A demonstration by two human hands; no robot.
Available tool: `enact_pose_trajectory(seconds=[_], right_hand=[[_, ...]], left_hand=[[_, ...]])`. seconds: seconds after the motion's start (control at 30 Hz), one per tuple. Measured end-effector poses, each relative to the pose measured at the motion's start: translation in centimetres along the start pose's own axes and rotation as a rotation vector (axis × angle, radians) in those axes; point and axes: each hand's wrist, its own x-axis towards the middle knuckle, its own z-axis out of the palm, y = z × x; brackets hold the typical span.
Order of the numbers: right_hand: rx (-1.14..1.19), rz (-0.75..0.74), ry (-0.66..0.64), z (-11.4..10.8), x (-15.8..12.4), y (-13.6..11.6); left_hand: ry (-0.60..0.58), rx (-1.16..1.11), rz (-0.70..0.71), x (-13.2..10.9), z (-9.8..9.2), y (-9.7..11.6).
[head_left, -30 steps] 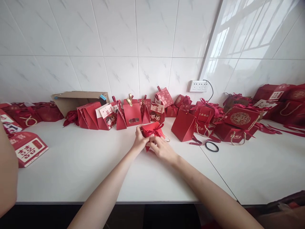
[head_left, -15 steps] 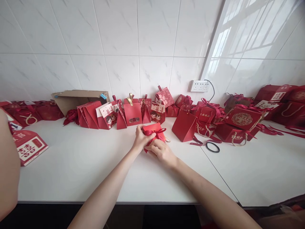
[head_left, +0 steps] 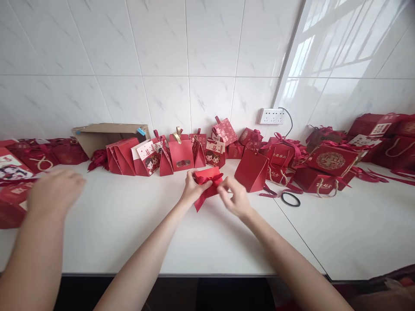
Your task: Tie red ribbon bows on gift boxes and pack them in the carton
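Observation:
My left hand is closed round a small red gift box, its thumb pressing on the front. A dark red ribbon is tied across the box in a bow, with one tail hanging below my thumb. On the box's right side my right hand has its fingers curled, pinching at the right end of the ribbon. Its fingertips are partly hidden. Just beyond that hand stands a tall red paper box.
Another person's hand reaches in at the left, over red boxes. Red gift boxes line the wall, with a cardboard box behind. A black ring lies on the white table near stacked boxes.
My right hand has moved from under the bow to its right. The ribbon's tail now hangs lower. The other person's hand has come into view at the left. My left hand has kept its hold.

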Motion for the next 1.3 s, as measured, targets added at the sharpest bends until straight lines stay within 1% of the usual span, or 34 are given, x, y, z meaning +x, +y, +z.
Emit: enact_pose_trajectory(seconds=[0.03,0.07,0.1,0.13,0.2,0.27,0.3,0.33,0.4,0.47,0.53,0.57,0.6,0.63,0.7,0.73,0.77,0.8,0.87,0.9,0.97,1.07,1.13,1.3], right_hand=[[-0.035,0.141,-0.004,-0.7,0.4,0.4],[-0.068,0.28,-0.048,-1.4,0.7,0.9],[-0.089,0.406,-0.131,-2.0,1.0,1.2],[-0.092,0.51,-0.244,-2.5,1.2,1.5],[-0.064,0.658,-0.493,-2.9,1.4,1.9],[0.001,0.725,-0.677,-2.9,1.4,2.0],[0.041,0.734,-0.729,-2.8,1.4,2.0],[0.091,0.735,-0.76,-2.7,1.4,2.0],[0.204,0.744,-0.783,-2.8,1.3,2.2],[0.295,0.792,-0.823,-3.4,1.4,2.6],[0.315,0.841,-0.894,-4.3,1.6,3.0],[0.297,0.847,-0.897,-4.6,1.8,3.2],[0.27,0.84,-0.852,-4.9,1.9,3.3],[0.234,0.83,-0.749,-5.0,1.9,3.3],[0.155,0.808,-0.443,-4.7,2.0,3.0],[0.125,0.801,-0.316,-4.3,2.0,2.8],[0.105,0.798,-0.249,-3.8,1.9,2.5],[0.092,0.799,-0.234,-3.3,1.9,2.2],[0.09,0.79,-0.281,-2.4,1.7,1.8],[0.092,0.783,-0.3,-2.2,1.6,1.7],[0.098,0.764,-0.298,-1.9,1.5,1.7],[0.135,0.733,-0.287,-1.8,1.3,2.0],[0.161,0.713,-0.279,-1.7,1.1,2.4],[0.244,0.665,-0.27,-0.9,0.4,3.2]], left_hand=[[-0.014,0.009,-0.02,0.0,0.0,0.2],[-0.028,0.017,-0.038,-0.1,-0.1,0.5],[-0.04,0.023,-0.054,-0.2,-0.1,0.7],[-0.05,0.025,-0.064,-0.2,-0.1,0.9],[-0.067,0.026,-0.078,-0.2,-0.2,1.1],[-0.079,0.025,-0.086,-0.2,-0.3,1.2],[-0.084,0.024,-0.088,-0.2,-0.3,1.2],[-0.09,0.022,-0.089,-0.1,-0.4,1.2],[-0.102,0.019,-0.09,0.1,-0.5,1.1],[-0.114,0.021,-0.09,0.2,-0.6,1.1],[-0.125,0.026,-0.086,0.2,-0.7,1.1],[-0.13,0.028,-0.083,0.2,-0.7,1.1],[-0.133,0.028,-0.08,0.1,-0.6,1.1],[-0.137,0.032,-0.077,-0.1,-0.6,1.1],[-0.149,0.054,-0.062,-0.4,-0.4,1.1],[-0.163,0.064,-0.05,-0.6,-0.3,1.1],[-0.184,0.073,-0.038,-0.8,-0.2,1.0],[-0.208,0.082,-0.026,-0.9,-0.2,1.0],[-0.244,0.106,-0.001,-1.1,0.0,0.8],[-0.239,0.127,0.021,-1.1,0.0,0.7],[-0.174,0.169,0.103,-1.0,0.1,0.3],[-0.069,0.213,0.284,-0.8,0.1,-0.2],[-0.041,0.244,0.369,-0.7,0.0,-0.4],[0.049,0.249,0.418,-0.9,0.0,-0.1]])
